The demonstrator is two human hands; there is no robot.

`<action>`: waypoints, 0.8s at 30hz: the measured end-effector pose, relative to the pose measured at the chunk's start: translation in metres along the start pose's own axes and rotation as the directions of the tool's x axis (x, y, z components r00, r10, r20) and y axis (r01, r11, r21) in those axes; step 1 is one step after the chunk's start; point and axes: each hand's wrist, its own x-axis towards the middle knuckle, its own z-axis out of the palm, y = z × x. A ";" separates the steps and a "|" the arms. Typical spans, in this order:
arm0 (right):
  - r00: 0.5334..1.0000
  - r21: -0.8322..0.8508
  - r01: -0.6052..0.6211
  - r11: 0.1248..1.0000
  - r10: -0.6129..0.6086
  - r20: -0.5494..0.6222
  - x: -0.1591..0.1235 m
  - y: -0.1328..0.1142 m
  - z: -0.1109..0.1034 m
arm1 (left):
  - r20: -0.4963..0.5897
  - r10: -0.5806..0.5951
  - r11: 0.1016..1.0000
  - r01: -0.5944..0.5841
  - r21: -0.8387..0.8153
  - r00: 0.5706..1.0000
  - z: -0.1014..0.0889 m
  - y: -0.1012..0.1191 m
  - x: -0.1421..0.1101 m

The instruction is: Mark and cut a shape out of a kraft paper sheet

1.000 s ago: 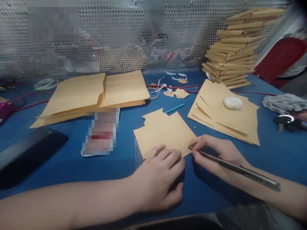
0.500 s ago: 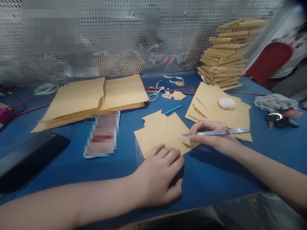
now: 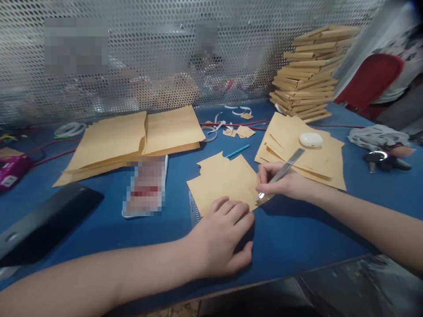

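Note:
My left hand [image 3: 228, 240] lies palm down over the near edge of a tan kraft-paper piece [image 3: 224, 180], fingers loosely spread and pressing on it. In my right hand [image 3: 276, 180] a slim silver craft knife [image 3: 287, 165] is pinched between thumb and fingers, its tip down at the paper's near right corner. The cut paper has a notched outline at its far side. Under its left edge a clear ruler [image 3: 194, 209] peeks out. A blue twisted stick [image 3: 237, 151] rests just beyond the paper.
Folded kraft sheets [image 3: 115, 136] lie at the back left, behind a phone [image 3: 145, 189]. A dark case [image 3: 49, 220] sits at left. Right are stacked paper pieces [image 3: 307, 163] under a white earbud case [image 3: 310, 139], a tall envelope pile [image 3: 304, 75] and keys [image 3: 386, 160]. Scraps [image 3: 243, 131] lie behind.
My right hand lifted the knife off the paper's right corner, turned it in the fingers, and set its tip down there again. My left hand stays on the paper. The view shifted slightly.

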 end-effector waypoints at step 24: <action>0.999 -0.086 0.027 0.996 -0.031 -0.044 0.012 -0.001 0.002 | 0.045 -0.023 0.999 0.024 -0.023 0.999 -0.004 0.003 0.001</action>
